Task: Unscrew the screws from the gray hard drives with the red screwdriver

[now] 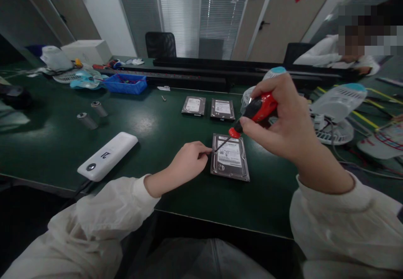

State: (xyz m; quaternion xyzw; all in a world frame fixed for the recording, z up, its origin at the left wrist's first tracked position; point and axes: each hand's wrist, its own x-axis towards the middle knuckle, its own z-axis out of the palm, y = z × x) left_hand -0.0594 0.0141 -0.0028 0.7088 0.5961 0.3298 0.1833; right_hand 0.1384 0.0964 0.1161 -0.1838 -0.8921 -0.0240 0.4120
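A hard drive [231, 155] with a white label lies flat on the green table in front of me. My right hand [277, 119] is closed around the red and black handle of a screwdriver [260, 108]. Its thin shaft slants down to the left, and the tip meets the drive near its upper left edge. At that same edge is my left hand [192, 158], its index fingertip beside the screwdriver tip and the other fingers curled in. Whether something small sits between those fingertips is hidden.
Two more hard drives, one left [193, 105] and one right [222, 109], lie beyond. A white power bank [107, 156] and two metal cylinders [93, 114] are leftward. Farther back are a blue bin [126, 84] and black bars [189, 79]. Fan parts [338, 102] stand right; a person [336, 52] sits across.
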